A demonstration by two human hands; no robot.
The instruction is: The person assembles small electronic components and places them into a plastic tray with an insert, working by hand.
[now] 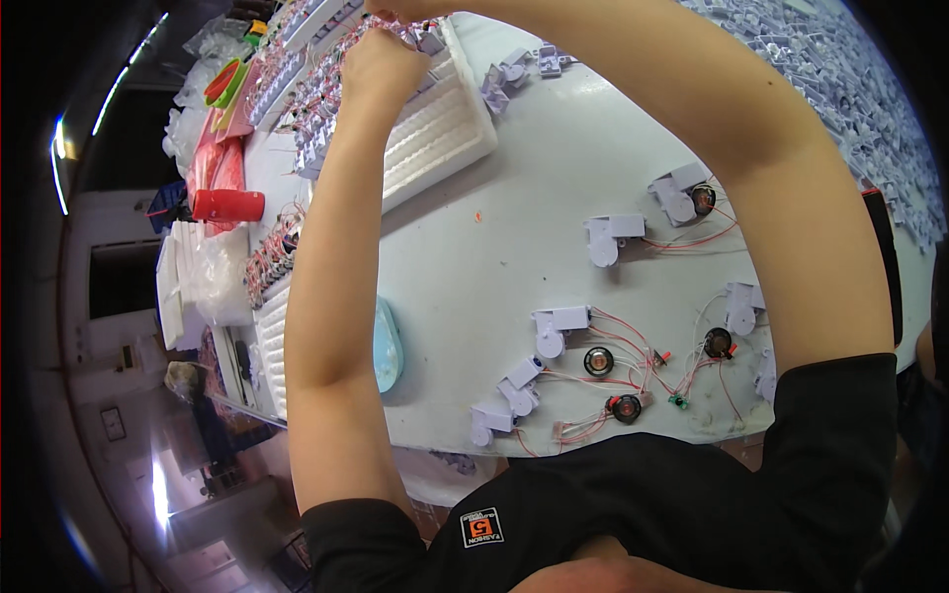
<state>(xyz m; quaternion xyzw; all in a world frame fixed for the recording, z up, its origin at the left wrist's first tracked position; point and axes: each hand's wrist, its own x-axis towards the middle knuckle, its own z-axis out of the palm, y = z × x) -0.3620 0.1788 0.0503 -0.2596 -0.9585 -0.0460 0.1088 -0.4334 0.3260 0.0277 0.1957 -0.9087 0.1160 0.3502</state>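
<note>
Both my arms reach to the far left of the table. My left hand (384, 69) is closed over the white foam tray (435, 148), next to a mass of pale lilac plastic parts with red and white wires (321, 94). What its fingers hold, if anything, is hidden. My right hand (403, 8) is at the top edge beside it, mostly cut off, so its fingers cannot be read. Nearer me lie several lilac plastic housings (561, 329) wired to small round black speakers (598, 362). Another housing (613, 237) sits farther back.
A big heap of lilac plastic parts (840, 89) covers the far right. A few loose parts (509, 74) lie right of the tray. At left are a light-blue dish (388, 346), a red cylinder (229, 206), plastic bags (219, 277) and a second foam tray (272, 346).
</note>
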